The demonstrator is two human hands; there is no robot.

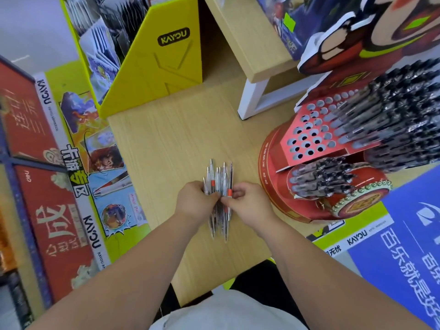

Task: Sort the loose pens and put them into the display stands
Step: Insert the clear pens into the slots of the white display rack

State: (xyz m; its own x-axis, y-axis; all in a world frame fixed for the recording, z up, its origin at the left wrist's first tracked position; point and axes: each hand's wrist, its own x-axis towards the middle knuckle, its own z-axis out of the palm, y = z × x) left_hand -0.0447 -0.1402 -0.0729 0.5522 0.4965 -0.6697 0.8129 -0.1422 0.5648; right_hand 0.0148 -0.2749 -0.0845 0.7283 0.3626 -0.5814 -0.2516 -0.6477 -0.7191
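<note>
Head view, looking down: closest is a white shirt, and just past it the near edge of a wooden table. Two bare arms reach out over the wood.

The left hand has its fingers curled round a bunch of pens. The right hand is right beside it and pinches one pen with an orange band on the right side of the bunch. The pens point away from the person, with tips sticking out both in front of the hands and behind them. I cannot tell if the bunch touches the table.

Near the right hand stands a round red drum stand. A small group of black-topped pens sits in its lower part. Above it is a red board with round holes. The holes on the left look dark and open. The holes on the right hold many black pens, packed close.

On the left, the table edge meets a flat yellow-green card display.

Past the hands there is a wide patch of bare wood. At its far end stands a yellow box with thin packs standing in rows inside. Next to it on the right is a raised wooden shelf on a white leg.
</note>
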